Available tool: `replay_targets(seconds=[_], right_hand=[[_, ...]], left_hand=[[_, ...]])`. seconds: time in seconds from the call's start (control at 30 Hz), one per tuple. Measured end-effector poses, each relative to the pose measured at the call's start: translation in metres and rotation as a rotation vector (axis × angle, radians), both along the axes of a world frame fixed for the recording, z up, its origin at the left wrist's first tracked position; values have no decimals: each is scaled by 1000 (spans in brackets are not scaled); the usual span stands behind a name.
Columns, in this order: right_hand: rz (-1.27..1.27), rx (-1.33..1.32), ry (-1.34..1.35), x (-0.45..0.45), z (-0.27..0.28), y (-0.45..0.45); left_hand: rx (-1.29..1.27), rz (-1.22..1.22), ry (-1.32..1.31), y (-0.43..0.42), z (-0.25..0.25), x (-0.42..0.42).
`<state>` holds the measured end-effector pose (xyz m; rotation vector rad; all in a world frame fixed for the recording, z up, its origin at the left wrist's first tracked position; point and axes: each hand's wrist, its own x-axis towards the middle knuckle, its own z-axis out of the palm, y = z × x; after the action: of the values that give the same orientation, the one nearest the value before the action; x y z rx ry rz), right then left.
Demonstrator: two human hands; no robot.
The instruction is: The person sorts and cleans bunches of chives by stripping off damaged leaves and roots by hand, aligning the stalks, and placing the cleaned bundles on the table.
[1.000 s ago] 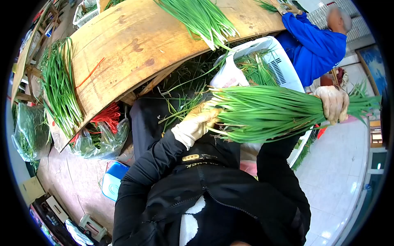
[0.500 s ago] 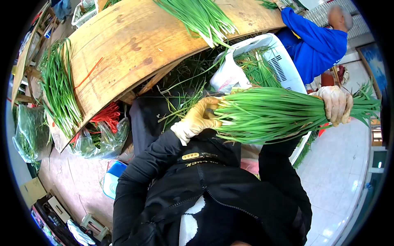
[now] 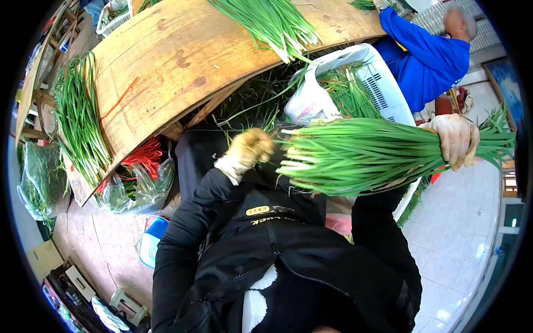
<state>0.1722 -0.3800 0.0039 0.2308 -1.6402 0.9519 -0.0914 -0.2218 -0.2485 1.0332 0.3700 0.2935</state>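
Observation:
My gloved right hand (image 3: 458, 141) is wrapped round the leafy end of a thick bunch of garlic chives (image 3: 361, 155). The bunch lies level in front of my chest, its pale cut ends pointing left. Just off those ends is my gloved left hand (image 3: 251, 147), slightly blurred, its fingers curled in. What it pinches, if anything, is hidden. Loose trimmed stalks hang around and behind that hand over my dark lap.
On the curved wooden table (image 3: 150, 72) are more chives (image 3: 272, 28), a bundle at its left end (image 3: 83, 119) and a red tie (image 3: 119, 99). A white basket (image 3: 383, 94) holds greens and a plastic bag (image 3: 313, 100). Red ties (image 3: 145, 158) hang below. A person in blue (image 3: 427, 61) sits at right.
My left hand has moved left, away from the pale ends of the chives, and its fingers have curled in. My right hand keeps its grip with hardly any movement.

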Motion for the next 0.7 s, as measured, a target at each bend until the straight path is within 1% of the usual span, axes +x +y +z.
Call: replay_targets(seconds=[0.03,0.1,0.17,0.2,0.23,0.27,0.3,0.33,0.37,0.43,0.5,0.53,0.57,0.6,0.63,0.67,0.7], right_hand=[[15,-2,-14,1,4,-2],[23,0,-33,4,11,-7],[-11,5,-52,5,16,-12],[-5,-16,-45,5,17,-13],[-4,-20,-43,4,16,-13],[15,-19,-53,4,16,-9],[33,-14,-64,3,15,-5],[50,-11,-76,3,15,-2],[65,-8,-88,2,16,1],[82,-6,-103,0,16,4],[93,-16,-29,-3,14,4],[93,-15,-30,-5,12,2],[86,-14,30,-8,9,-2],[77,-14,92,-10,8,-3],[73,-14,93,-12,7,-3],[61,-14,33,-13,6,-2],[51,-15,-24,-14,5,0]], left_hand=[[169,105,104,12,-28,-5],[59,385,276,35,-77,-24],[181,296,528,56,-113,-39],[806,157,705,56,-110,-38],[976,168,722,46,-72,-36],[1035,272,554,35,-58,-26],[1053,277,236,31,-39,-13],[965,271,-97,22,-17,4],[783,173,-281,10,23,12],[837,-1,-406,-3,62,20],[629,-247,-355,-3,66,24],[765,-116,-368,-3,66,22],[44,-136,-344,-11,55,20],[-58,-208,-314,-5,55,14],[-162,-279,-281,0,54,8],[-84,-185,-405,-7,49,10],[-87,-186,-400,-5,41,8]])
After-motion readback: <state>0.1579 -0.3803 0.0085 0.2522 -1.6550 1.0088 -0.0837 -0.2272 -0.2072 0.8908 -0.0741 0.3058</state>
